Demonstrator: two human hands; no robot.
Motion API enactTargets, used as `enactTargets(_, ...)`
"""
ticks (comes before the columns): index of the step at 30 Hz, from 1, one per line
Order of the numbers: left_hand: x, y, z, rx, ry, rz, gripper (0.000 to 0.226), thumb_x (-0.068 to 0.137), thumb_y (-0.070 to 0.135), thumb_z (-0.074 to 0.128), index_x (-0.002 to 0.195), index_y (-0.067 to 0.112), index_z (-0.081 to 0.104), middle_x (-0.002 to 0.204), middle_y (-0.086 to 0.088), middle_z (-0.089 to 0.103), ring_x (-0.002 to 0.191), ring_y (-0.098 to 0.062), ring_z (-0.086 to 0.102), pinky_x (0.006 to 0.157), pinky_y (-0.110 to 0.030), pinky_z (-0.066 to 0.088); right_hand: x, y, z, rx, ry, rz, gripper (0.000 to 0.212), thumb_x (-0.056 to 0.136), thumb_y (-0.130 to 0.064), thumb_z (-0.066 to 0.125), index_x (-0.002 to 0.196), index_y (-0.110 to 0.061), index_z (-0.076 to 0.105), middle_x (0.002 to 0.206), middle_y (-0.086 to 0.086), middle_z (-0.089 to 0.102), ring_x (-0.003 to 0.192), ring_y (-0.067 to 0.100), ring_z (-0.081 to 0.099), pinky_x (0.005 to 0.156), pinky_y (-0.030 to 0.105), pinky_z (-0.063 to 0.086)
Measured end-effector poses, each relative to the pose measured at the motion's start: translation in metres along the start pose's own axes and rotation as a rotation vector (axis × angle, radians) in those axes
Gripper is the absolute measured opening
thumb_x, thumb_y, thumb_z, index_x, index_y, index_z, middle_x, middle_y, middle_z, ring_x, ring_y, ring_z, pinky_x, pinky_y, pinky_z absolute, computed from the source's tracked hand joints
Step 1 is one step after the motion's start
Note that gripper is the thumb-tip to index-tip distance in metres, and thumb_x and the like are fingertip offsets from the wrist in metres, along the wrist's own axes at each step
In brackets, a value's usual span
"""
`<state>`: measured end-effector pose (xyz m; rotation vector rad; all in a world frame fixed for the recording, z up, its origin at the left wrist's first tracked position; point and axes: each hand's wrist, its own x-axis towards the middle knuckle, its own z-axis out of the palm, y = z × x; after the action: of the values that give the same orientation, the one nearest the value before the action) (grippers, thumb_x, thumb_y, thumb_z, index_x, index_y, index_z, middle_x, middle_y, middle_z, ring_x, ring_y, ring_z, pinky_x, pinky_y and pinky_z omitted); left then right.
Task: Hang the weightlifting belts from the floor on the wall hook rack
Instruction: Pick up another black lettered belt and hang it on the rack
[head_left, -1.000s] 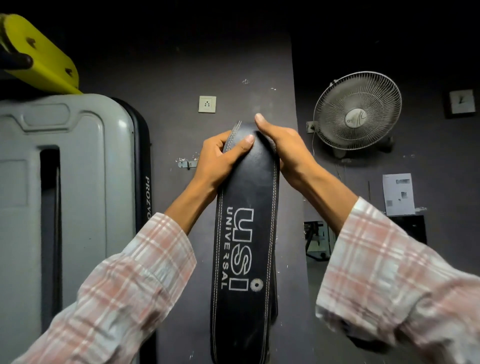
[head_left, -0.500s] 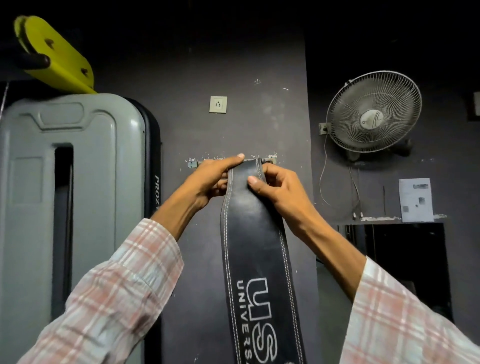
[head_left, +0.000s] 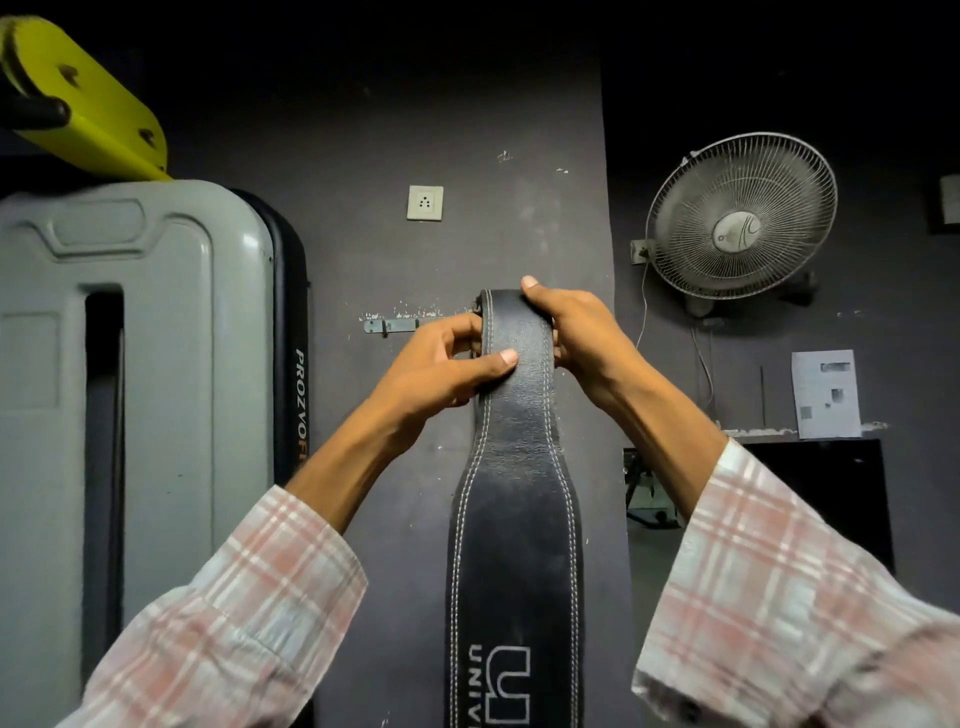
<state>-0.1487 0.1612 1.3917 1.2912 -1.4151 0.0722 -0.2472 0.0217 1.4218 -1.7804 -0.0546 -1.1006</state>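
A person in a pink-and-white plaid shirt holds a black leather weightlifting belt with white stitching (head_left: 514, 519) up against a dark wall, its narrow upper end level with the small grey metal wall hook rack (head_left: 389, 326). The left grip (head_left: 441, 374) is closed on the belt's left edge, thumb laid across the front of the leather and fingers curled behind it. The right grip (head_left: 582, 338) wraps the right edge, thumb pointing up beside the top fold. Neither has let go.

The belt's wide lettered part hangs straight down the wall, running out of the bottom of the frame. The top of the strap covers the right part of the rack, so whether it has caught on a hook cannot be told; belt and fingers hide the contact.

By the look of it the task is midway through one hanging — lifted and lined up, not yet released. The bare left stretch of the rack carries no belt, and neither the floor nor any other belt is in view, so how many remain is unknown.

Around the scene — a white wall socket (head_left: 425, 202) above the rack, a grey wire-caged wall fan (head_left: 740, 228) to the right, and a large grey moulded plastic panel (head_left: 130, 389) at left.
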Motion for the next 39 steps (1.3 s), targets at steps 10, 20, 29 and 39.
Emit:
enactTargets(10,0.024,0.000,-0.010,-0.127,0.258,-0.141,0.036,0.097,0.044,0.058,0.077,0.014,0.057,0.048,0.008,0.043,0.040,-0.007,0.034,0.043,-0.021,0.025,-0.019,0.031,0.021,0.005,-0.035,-0.262,0.011,0.100,-0.009,0.061,0.102,0.001,0.064,0.069,0.007,0.058,0.060,0.020,0.050,0.043,0.017,0.036)
enactTargets(20,0.013,-0.019,-0.007,0.059,0.266,0.094,0.021,0.100,0.009,0.057,0.114,-0.005,0.066,0.064,0.008,0.059,0.044,0.002,0.046,0.043,-0.013,0.036,-0.009,0.038,0.007,0.035,-0.163,-0.089,0.045,0.093,-0.058,0.062,0.103,-0.014,0.065,0.075,0.008,0.055,0.055,0.012,0.053,0.049,0.028,0.040)
enactTargets(29,0.026,-0.025,0.005,0.149,0.269,0.146,0.017,0.096,-0.003,0.057,0.103,0.006,0.069,0.073,0.006,0.062,0.048,0.007,0.052,0.047,-0.006,0.037,0.007,0.030,0.000,0.018,0.100,-0.168,0.064,0.103,-0.056,0.044,0.101,0.002,0.072,0.063,-0.002,0.060,0.052,0.010,0.048,0.046,0.023,0.039)
enactTargets(39,0.038,-0.041,0.006,0.289,0.049,-0.008,0.029,0.085,0.009,0.065,0.115,0.011,0.068,0.099,-0.005,0.074,0.076,-0.013,0.062,0.058,-0.022,0.047,0.026,0.093,-0.014,-0.037,0.102,-0.148,0.062,0.105,-0.046,0.049,0.097,0.013,0.069,0.084,0.036,0.069,0.055,0.020,0.053,0.042,0.019,0.043)
